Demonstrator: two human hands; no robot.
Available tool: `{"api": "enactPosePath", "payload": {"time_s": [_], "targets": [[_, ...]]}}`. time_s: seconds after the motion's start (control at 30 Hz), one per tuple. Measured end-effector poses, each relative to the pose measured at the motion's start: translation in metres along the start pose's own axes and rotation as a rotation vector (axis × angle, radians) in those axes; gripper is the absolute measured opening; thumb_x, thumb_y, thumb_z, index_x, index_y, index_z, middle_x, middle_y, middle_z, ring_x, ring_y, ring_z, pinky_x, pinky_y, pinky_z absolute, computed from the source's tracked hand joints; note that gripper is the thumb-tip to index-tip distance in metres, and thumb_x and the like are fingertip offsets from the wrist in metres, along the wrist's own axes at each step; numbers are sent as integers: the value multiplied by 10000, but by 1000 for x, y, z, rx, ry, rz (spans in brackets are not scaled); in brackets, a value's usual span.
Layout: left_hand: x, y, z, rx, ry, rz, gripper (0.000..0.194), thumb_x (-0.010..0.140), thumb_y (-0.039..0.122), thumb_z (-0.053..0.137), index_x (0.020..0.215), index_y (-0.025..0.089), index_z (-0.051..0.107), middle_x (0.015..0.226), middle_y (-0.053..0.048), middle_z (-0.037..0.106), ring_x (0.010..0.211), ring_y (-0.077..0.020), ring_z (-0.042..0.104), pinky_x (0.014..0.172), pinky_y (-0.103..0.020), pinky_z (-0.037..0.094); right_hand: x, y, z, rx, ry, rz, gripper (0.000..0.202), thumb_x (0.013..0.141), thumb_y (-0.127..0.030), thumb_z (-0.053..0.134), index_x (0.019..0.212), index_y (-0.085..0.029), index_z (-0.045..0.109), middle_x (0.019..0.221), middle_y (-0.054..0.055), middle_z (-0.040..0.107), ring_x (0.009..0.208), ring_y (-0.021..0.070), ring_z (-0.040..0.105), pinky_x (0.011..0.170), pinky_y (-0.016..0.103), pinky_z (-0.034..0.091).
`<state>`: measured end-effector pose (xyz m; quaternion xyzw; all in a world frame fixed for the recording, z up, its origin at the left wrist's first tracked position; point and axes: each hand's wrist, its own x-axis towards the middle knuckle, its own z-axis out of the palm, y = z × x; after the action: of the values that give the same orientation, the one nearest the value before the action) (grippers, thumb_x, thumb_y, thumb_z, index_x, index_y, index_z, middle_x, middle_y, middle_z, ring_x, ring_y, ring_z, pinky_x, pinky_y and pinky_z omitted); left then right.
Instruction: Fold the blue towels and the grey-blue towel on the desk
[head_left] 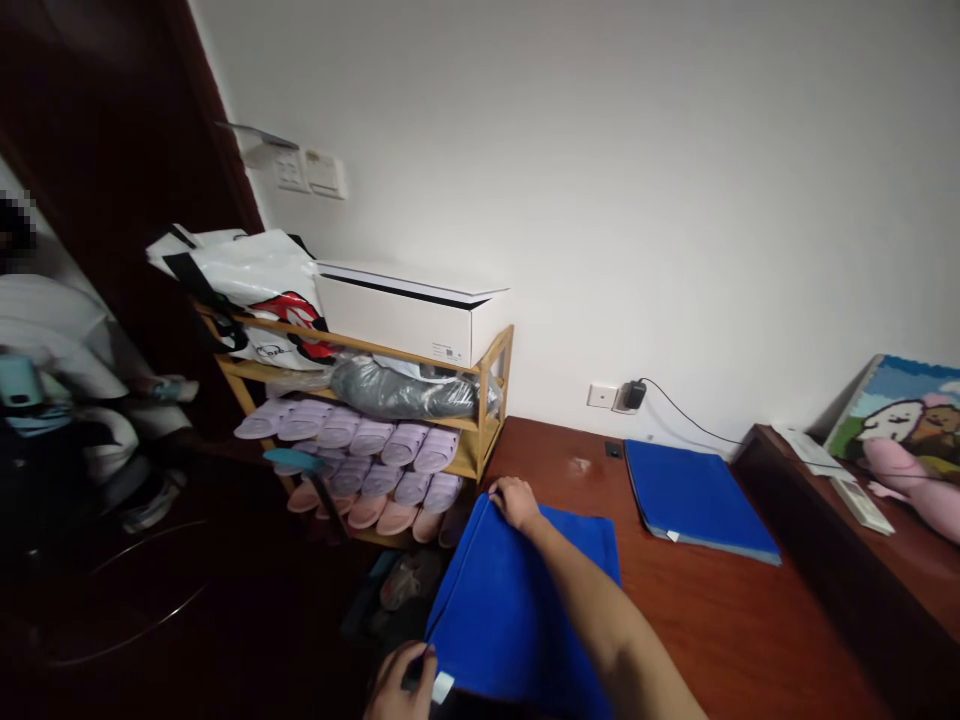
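A folded piece of blue fabric (pixel 510 600) with a small white tag lies at the left end of the wooden desk, its left edge reaching out past the desk. At its far left corner, the fingers of my right hand (pixel 516 502) are closed on the edge. My left hand (pixel 405 682) pinches the near left corner, beside the tag, and is partly cut off by the bottom of the view. A second folded blue fabric piece (pixel 694 495), also with a white tag and a greyish lower edge, rests flat farther right, apart from both hands.
Left of the wooden desk (pixel 705 620) stands a shoe rack (pixel 487 455) with several lilac and pink slippers, a white box (pixel 401 315) and a white bag (pixel 262 270). A black plug (pixel 634 394) trails a cable. A pink plush (pixel 915 490) lies right; a person (pixel 60 330) is at far left.
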<state>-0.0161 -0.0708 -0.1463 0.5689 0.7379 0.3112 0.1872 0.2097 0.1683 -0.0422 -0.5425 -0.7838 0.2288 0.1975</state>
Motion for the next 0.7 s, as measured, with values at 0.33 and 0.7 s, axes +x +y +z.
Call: {"api": "enactPosePath", "payload": {"time_s": [0.33, 0.7], "targets": [[28, 61, -21, -316, 43, 13, 217, 658, 546, 631, 703, 338, 675, 826, -29, 849, 724, -316, 808, 737, -410, 656, -92, 31, -146, 217, 160, -221, 419, 1028, -643, 685, 1014, -232, 766, 995, 59, 826, 911, 226, 762, 854, 320, 560], [69, 208, -95, -558, 348, 397, 118, 761, 408, 677, 784, 294, 697, 886, -22, 846, 905, -244, 801, 883, -359, 653, -213, 23, -257, 396, 600, -174, 549, 891, -788, 753, 868, -239, 751, 858, 34, 775, 790, 208, 696, 752, 311, 545]]}}
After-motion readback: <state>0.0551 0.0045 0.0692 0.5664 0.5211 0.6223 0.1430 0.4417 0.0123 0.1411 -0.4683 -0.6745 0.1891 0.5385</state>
